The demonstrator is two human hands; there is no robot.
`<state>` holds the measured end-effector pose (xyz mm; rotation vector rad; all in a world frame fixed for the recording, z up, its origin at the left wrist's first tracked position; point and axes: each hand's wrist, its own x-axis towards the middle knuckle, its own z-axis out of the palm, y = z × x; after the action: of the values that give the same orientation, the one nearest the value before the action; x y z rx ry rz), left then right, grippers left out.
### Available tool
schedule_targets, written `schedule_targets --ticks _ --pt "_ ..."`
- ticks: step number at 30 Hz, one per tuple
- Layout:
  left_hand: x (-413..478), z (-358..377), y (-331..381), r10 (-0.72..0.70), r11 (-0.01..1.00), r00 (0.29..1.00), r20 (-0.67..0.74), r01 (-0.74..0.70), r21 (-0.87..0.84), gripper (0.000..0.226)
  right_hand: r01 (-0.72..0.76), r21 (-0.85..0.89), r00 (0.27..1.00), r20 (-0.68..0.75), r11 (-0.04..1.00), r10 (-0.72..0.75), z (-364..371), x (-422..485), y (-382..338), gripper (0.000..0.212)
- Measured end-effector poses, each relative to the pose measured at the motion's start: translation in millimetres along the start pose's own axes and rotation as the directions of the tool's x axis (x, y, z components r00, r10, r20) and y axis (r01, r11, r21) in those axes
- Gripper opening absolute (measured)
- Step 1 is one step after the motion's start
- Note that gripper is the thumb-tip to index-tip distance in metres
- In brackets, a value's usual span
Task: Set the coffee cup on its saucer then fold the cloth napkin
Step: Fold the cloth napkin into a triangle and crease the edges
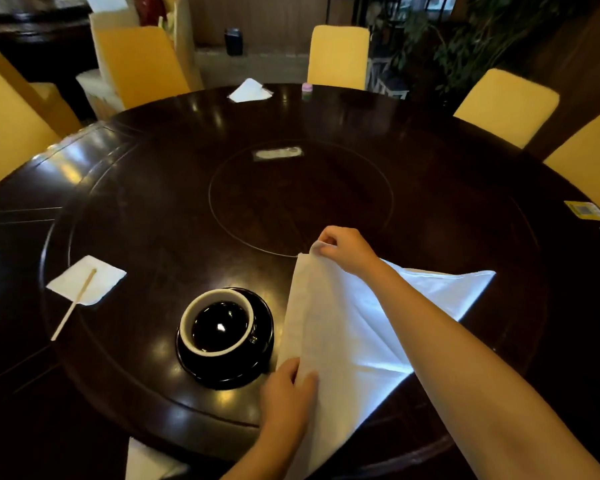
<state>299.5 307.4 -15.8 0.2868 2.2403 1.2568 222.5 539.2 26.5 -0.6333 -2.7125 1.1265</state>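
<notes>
the coffee cup is sitting upright in its black saucer on the dark round surface, near the front edge. the cup is black outside with a pale inner wall, and dark liquid is shining inside it.

just to the right of the saucer, the white cloth napkin is being held partly off the surface. the right hand is reaching in from the lower right and pinching the napkin's far corner between thumb and fingers, lifting it. the left hand is coming in from below and gripping the near left edge of the cloth, thumb lying on top and fingers curled under the fold. between the two hands the left edge is running as a taut line, and the rest of the cloth is draping down and spreading to the right, with one corner lying flat on the surface.

to the left, a paper napkin is lying flat with a thin wooden stick resting across it and jutting past its near edge. a folded white napkin and a small pink object are sitting at the far edge. an inlaid ring is marking the middle of the surface. yellow chairs are standing around it.
</notes>
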Motion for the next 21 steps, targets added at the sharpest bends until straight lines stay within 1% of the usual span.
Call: schedule_targets --ticks 3,6,9,11,14,19,21 --pt "-1.9 -3.6 -10.1 -0.04 0.999 0.998 -0.047 0.04 0.001 0.018 0.005 -0.07 0.997 0.072 0.998 0.0 17.0 22.0 4.5 0.018" --pt "-0.5 -10.5 -20.1 -0.076 0.997 0.989 -0.125 0.079 0.018 0.026 0.005 -0.135 0.995 0.102 0.991 0.009 35.6 34.8 12.3 0.02" --pt "-0.5 -12.1 -24.5 -0.083 0.996 0.99 -0.114 0.087 0.031 0.028 -0.002 -0.192 0.998 0.06 0.981 0.014 51.1 38.8 19.8 0.019" --pt "-2.8 -13.5 -26.2 -0.095 0.995 0.99 -0.107 0.098 0.026 0.03 -0.011 -0.204 1.0 -0.002 0.979 0.01 58.5 38.5 24.0 0.019" --pt "-4.9 -14.8 -32.2 -0.087 0.996 0.989 -0.122 0.091 0.023 0.032 -0.037 -0.208 0.996 -0.091 0.978 0.018 63.2 38.9 27.3 0.026" --pt "-11.0 -17.1 -33.4 -0.054 0.998 0.989 -0.136 0.058 0.024 0.034 -0.075 -0.256 0.995 -0.084 0.964 0.056 66.5 39.9 29.3 0.023" --pt "-12.2 -17.9 -32.8 -0.05 0.998 0.989 -0.136 0.054 0.027 0.034 -0.093 -0.261 0.992 -0.11 0.961 0.066 68.2 40.3 29.4 0.023"
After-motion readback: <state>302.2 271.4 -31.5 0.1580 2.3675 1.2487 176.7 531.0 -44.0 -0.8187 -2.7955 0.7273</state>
